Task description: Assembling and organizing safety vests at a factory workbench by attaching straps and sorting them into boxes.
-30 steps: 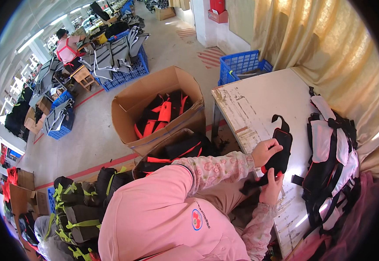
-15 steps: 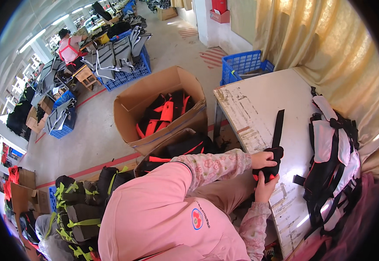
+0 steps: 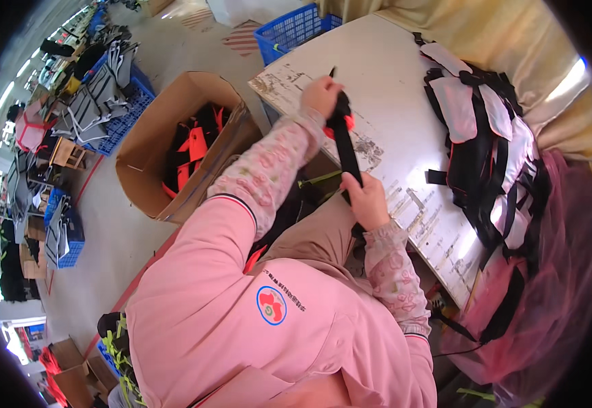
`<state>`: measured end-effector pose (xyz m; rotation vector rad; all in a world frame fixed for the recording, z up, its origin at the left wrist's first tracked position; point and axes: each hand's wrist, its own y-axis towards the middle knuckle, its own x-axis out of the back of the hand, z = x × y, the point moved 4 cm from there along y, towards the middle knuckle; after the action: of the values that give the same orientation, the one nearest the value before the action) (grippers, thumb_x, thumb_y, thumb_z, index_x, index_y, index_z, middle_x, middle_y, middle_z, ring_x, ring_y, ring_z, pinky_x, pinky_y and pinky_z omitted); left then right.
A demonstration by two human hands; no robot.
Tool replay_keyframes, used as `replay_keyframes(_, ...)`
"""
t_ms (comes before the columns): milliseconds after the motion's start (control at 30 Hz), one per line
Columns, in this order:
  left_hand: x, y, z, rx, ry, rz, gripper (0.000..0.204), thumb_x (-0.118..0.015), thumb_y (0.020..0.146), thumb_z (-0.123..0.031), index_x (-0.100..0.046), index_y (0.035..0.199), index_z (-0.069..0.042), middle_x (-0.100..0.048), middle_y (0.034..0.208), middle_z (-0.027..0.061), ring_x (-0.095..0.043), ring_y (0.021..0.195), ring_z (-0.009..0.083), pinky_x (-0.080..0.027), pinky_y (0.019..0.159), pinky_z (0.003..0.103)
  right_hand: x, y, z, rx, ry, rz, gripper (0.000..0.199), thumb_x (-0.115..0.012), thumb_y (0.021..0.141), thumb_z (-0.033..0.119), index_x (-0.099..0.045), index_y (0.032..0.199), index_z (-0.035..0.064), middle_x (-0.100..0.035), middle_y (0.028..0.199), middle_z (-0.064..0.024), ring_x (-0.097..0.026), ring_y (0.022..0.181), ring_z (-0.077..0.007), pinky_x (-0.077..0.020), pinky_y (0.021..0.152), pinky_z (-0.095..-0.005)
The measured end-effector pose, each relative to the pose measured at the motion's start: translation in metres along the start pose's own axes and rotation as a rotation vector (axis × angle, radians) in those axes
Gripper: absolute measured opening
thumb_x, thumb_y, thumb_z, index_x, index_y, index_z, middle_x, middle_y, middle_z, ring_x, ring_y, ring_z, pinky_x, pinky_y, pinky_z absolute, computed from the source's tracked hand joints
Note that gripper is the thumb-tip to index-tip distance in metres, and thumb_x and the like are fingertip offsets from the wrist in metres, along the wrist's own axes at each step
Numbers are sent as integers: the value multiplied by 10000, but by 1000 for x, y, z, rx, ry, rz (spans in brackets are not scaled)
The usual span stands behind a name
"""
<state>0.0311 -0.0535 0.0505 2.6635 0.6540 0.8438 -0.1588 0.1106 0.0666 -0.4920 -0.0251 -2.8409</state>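
Observation:
A black strap piece [image 3: 347, 153] with red-orange parts is stretched between my two hands over the near left edge of the white worn table [image 3: 391, 81]. My left hand [image 3: 321, 97] is closed at its far end, beside a bunched black and red portion; a thin black tip sticks up past the fingers. Lower down, my right hand [image 3: 366, 200] pinches the broad black band between thumb and fingers. To the right on the table lies a black backpack harness [image 3: 476, 160] with pale shiny pads and red piping, touched by neither hand.
Left of the table stands an open cardboard box [image 3: 136, 160] with black and red-orange pieces inside. A blue plastic crate [image 3: 279, 37] stands behind the table. Pink netting [image 3: 547, 299] hangs at the right, near a gold curtain [image 3: 507, 41]. A co-worker [image 3: 32, 129] is far left.
My hands have moved apart, the left one farther away and the right one nearer, drawing the black band out between them. The piece has turned, and the whole view has shifted.

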Motion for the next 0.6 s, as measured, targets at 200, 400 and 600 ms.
replay_keyframes(200, 50, 34, 57, 10, 189, -125, 301, -668, 735, -338, -633, 722, -39, -626, 705, 158, -609, 715, 314, -458, 667, 390, -7, -43, 38, 81, -46, 162, 285, -574, 861, 234, -583, 731, -20, -518, 559, -136, -518, 512, -243, -410, 518, -354)
replay_keyframes(400, 168, 36, 134, 33, 501, -146, 385, -561, 798, -432, -655, 784, -60, -624, 741, 166, -601, 729, 340, -444, 679, 451, -3, -71, 23, 149, -133, 330, 268, -593, 850, 258, -572, 769, 3, -546, 631, -227, -554, 600, -387, -427, 532, -419)
replay_keyframes(600, 286, -149, 352, 89, 903, 138, 410, -492, 877, -443, -613, 928, -55, -623, 796, 160, -591, 740, 331, -454, 679, 465, 23, -20, 35, 467, -213, 92, 338, -685, 753, 121, -551, 1051, 33, -561, 963, -151, -549, 911, -329, -455, 771, -378)
